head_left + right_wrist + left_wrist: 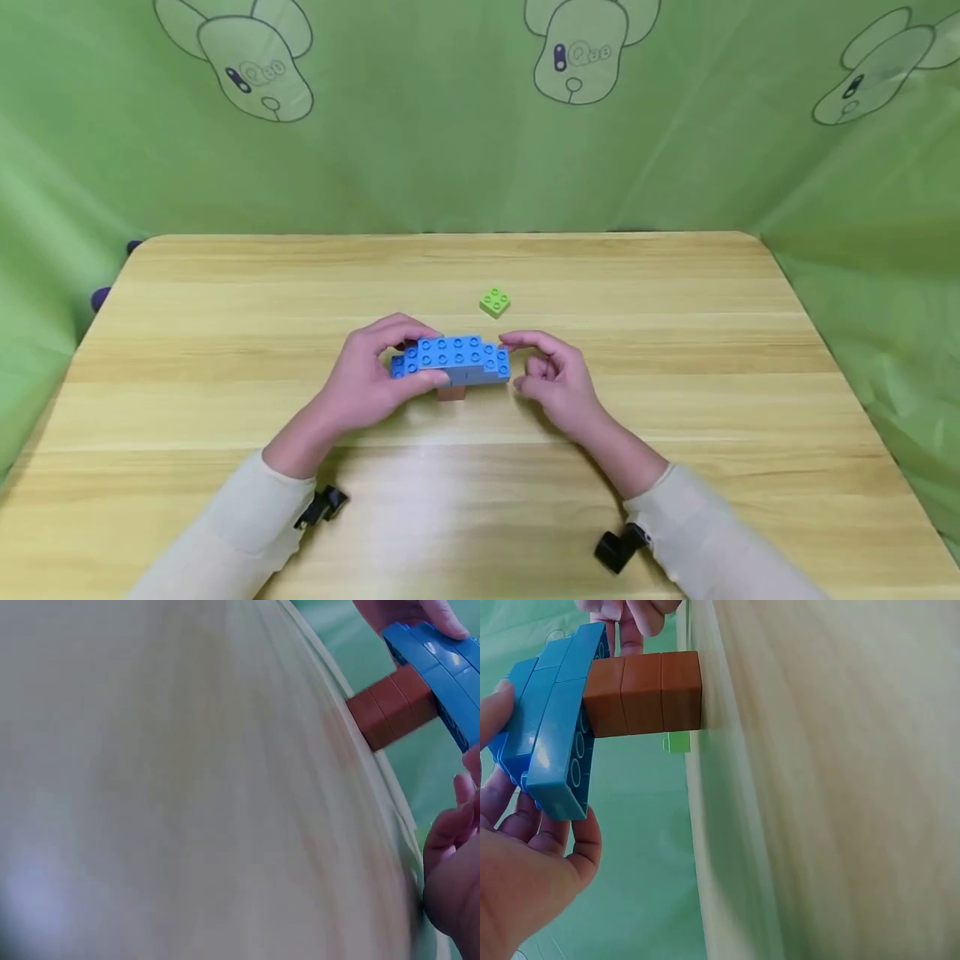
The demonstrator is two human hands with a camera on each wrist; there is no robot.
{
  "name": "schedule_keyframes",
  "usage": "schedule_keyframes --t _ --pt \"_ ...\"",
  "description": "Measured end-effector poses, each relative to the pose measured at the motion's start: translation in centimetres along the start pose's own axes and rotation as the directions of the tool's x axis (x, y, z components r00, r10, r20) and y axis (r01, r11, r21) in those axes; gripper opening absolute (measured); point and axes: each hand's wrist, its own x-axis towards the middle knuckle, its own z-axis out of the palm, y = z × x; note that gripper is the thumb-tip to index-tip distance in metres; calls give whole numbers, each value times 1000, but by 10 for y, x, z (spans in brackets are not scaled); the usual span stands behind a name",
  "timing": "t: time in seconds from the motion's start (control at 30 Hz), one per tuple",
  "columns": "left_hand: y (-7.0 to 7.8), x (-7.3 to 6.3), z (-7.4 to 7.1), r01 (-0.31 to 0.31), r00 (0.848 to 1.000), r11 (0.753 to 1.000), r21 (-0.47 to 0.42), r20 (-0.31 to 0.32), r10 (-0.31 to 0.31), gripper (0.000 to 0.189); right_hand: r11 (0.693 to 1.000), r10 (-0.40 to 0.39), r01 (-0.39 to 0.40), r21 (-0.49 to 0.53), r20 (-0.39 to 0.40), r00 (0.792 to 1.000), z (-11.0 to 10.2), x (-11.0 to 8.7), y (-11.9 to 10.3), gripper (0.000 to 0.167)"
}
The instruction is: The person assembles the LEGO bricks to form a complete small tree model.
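Observation:
A stack of blue toy bricks (pixel 453 354), stepped at both ends, stands on a column of three brown bricks (pixel 643 694). The column's base meets the tabletop. My left hand (pixel 367 367) grips the left part of the blue stack, thumb on the near side and fingers behind. Beside the stack's right end is my right hand (pixel 558 379), its fingers loosely bent, index fingertip and thumb right at that end with nothing between them. In the right wrist view the blue bricks (pixel 446 671) are partly cut off by the frame edge.
A light green brick (pixel 495 302) with studs on top lies behind the blue stack. The wooden table (pixel 225 333) has a green curtain (pixel 450 167) behind it and along both sides. Black wrist devices (pixel 618 550) hang at both sleeves.

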Motion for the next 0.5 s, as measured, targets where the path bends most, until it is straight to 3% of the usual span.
schedule_keyframes --t 0.13,0.2,0.37,0.5 --pt "-2 1 1 29 1000 1000 8 10 -29 37 988 19 -36 -153 -111 994 -5 13 1 40" --pt "-2 0 2 41 999 999 8 6 -41 37 961 32 -77 -265 -168 985 -6 21 3 37" --pt "-3 1 2 40 999 999 -16 -6 -40 36 839 88 -192 -510 -221 971 -4 44 5 53" --pt "-3 2 3 39 999 999 -38 -7 -39 34 755 148 -241 -609 -200 969 1 60 4 68"
